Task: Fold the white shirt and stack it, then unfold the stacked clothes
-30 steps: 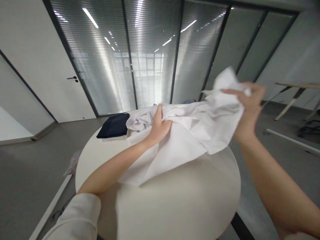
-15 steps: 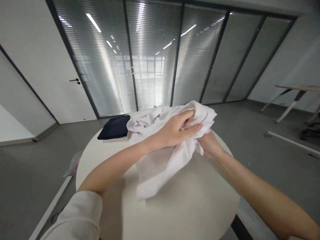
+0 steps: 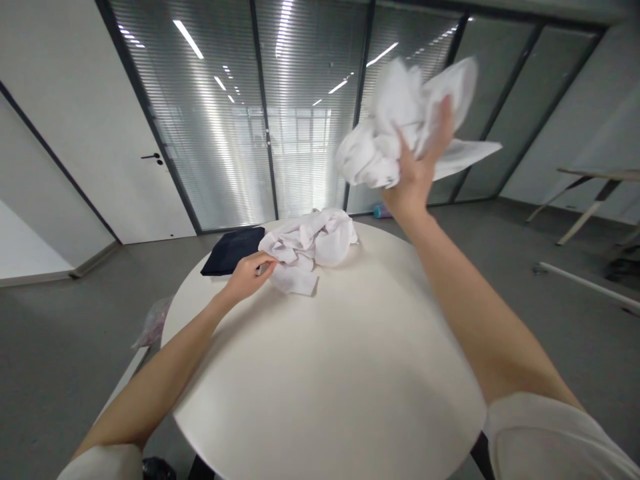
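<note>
My right hand (image 3: 417, 170) is raised above the far right of the table, holding up a bunched white cloth (image 3: 395, 113). The cloth is smeared by motion, and a loose corner of it sticks out to the right. Low over the table, my left hand (image 3: 251, 275) has thumb and fingertips pinched at the left edge of a second crumpled white cloth (image 3: 327, 239). That one lies in a heap near the far edge, with a flap toward me. Just behind my left hand is a folded dark navy cloth (image 3: 233, 250), resting on something pale.
All this is on a round white table (image 3: 330, 373). A blue cylindrical object (image 3: 382, 211) lies on the floor beyond it. Left of the table is a clear plastic bag (image 3: 154, 323). Another table (image 3: 600, 175) stands at the right, before glass partitions.
My right hand has lifted one white cloth up and away from the table. My left hand has moved left and down to the edge of the white cloth left there.
</note>
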A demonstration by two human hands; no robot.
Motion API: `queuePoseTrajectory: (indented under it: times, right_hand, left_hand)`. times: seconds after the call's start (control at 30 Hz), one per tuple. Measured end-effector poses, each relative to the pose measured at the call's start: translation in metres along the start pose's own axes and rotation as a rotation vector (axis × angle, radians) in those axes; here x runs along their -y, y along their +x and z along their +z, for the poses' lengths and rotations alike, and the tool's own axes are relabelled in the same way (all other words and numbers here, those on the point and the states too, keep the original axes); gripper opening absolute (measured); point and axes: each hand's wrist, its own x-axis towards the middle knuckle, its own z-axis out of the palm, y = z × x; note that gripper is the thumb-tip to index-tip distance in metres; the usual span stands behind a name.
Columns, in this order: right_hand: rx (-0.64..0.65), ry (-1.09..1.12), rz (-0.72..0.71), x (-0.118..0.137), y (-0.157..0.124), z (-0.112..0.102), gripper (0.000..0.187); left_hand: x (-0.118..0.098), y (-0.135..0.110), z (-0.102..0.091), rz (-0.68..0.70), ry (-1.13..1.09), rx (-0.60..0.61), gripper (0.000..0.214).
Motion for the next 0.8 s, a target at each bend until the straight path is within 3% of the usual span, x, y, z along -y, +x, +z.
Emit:
queuePoseTrajectory:
  times: [0.07, 0.17, 0.2, 0.27, 0.33, 0.43, 0.53, 0.6, 0.67, 0.8]
  right_hand:
    - [0.243, -0.383, 0.029, -0.014, -0.011, 0.040, 0.072]
    - [0.983, -0.474, 0.072, -0.038, -0.046, 0.095, 0.099]
    - [1.173, -0.474, 0.128, -0.043, -0.058, 0.109, 0.106]
    - [1.283, -0.517, 0.171, -0.048, -0.079, 0.129, 0.116]
    - [1.264, -0.572, 0.160, -0.048, -0.089, 0.136, 0.122]
    - [1.215, -0.615, 0.120, -0.047, -0.087, 0.129, 0.128]
    - [1.226, -0.575, 0.145, -0.045, -0.079, 0.111, 0.138]
    - [1.232, -0.468, 0.176, -0.039, -0.075, 0.096, 0.137]
    - [1.167, -0.320, 0.162, -0.029, -0.075, 0.081, 0.125]
    - [0.998, -0.119, 0.061, -0.001, -0.083, 0.049, 0.089]
  left_hand:
    - [0.006, 0.002, -0.002, -0.029, -0.023, -0.001, 0.021]
    - [0.006, 0.002, -0.007, -0.041, -0.053, 0.011, 0.023]
    - [0.004, 0.001, -0.008, -0.048, -0.054, 0.023, 0.023]
    - [0.003, 0.001, -0.010, -0.063, -0.050, 0.046, 0.023]
    - [0.007, 0.001, -0.012, -0.080, -0.037, 0.054, 0.023]
    - [0.023, 0.003, -0.019, -0.161, 0.060, -0.029, 0.024]
    - [0.052, 0.003, -0.032, -0.410, 0.327, -0.123, 0.033]
    - [0.074, -0.002, -0.043, -0.635, 0.505, -0.111, 0.048]
    - [0.095, -0.009, -0.052, -0.789, 0.583, -0.078, 0.061]
    - [0.122, -0.022, -0.066, -0.880, 0.543, 0.030, 0.068]
